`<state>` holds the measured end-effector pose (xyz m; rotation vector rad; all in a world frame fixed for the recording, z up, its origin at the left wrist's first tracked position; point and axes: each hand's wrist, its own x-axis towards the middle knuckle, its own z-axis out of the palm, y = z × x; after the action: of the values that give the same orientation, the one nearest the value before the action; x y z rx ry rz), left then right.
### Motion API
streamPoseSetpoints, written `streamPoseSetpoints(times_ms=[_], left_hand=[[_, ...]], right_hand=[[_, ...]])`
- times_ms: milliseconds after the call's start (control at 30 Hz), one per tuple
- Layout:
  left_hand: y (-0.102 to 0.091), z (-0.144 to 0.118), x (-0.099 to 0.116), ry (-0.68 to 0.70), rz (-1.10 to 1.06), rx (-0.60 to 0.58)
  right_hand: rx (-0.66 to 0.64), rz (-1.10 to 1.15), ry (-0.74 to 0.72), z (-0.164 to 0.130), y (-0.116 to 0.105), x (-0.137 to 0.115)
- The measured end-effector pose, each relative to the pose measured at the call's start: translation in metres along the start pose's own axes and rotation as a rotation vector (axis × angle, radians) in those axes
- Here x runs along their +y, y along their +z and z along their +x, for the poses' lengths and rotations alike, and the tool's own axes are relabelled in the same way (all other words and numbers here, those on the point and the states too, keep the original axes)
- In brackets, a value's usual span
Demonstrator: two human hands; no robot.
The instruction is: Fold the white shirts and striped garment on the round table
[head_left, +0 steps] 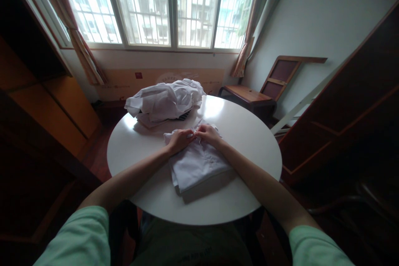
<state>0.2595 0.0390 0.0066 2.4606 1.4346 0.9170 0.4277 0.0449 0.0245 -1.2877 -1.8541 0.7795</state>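
A white shirt (199,167), folded into a rough rectangle, lies on the round white table (249,133) in front of me. My left hand (181,140) and my right hand (208,134) meet at the shirt's far edge, near what looks like its collar. Both hands have their fingers pinched together on the fabric there. The fingertips nearly touch, and the exact bit of cloth between them is too small to make out. Behind my hands sits a loose heap of white clothes (168,97), with something dark and striped showing under it.
A wooden chair (249,93) stands beyond the table at the right. Under the barred window (146,12) leans a long flat cardboard box (121,85). Dark wooden furniture (336,116) flanks the right side, and an orange-brown cabinet (65,108) the left.
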Motion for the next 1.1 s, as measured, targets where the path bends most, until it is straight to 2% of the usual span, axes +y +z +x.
streamPoseSetpoints(times_ms=[200,400,467,567,667,800,867,1000,1100], left_hand=[[0.000,0.001,0.000,0.008,-0.071,0.070],[-0.016,0.010,-0.005,-0.038,-0.227,0.300],[-0.023,0.014,-0.010,-0.086,-0.268,0.366],[-0.032,0.018,-0.019,-0.152,-0.311,0.442],[-0.037,0.019,-0.026,-0.198,-0.269,0.516],[-0.039,0.018,-0.029,-0.223,-0.161,0.534],[-0.039,0.018,-0.029,-0.220,-0.132,0.520],[-0.037,0.018,-0.032,-0.233,-0.096,0.505],[-0.035,0.017,-0.032,-0.185,-0.030,0.520]], right_hand=[[0.093,0.096,0.071,0.004,0.003,0.004],[0.488,0.130,0.032,0.006,-0.017,0.002],[0.566,0.109,0.044,0.007,-0.025,0.001],[0.598,0.026,0.006,0.005,-0.029,-0.005],[0.470,-0.157,-0.088,-0.003,-0.020,-0.016],[0.087,-0.490,-0.184,-0.017,0.001,-0.031],[-0.045,-0.612,-0.197,-0.022,0.009,-0.036],[-0.098,-0.723,-0.119,-0.025,0.008,-0.041],[-0.160,-0.734,-0.075,-0.024,0.002,-0.042]])
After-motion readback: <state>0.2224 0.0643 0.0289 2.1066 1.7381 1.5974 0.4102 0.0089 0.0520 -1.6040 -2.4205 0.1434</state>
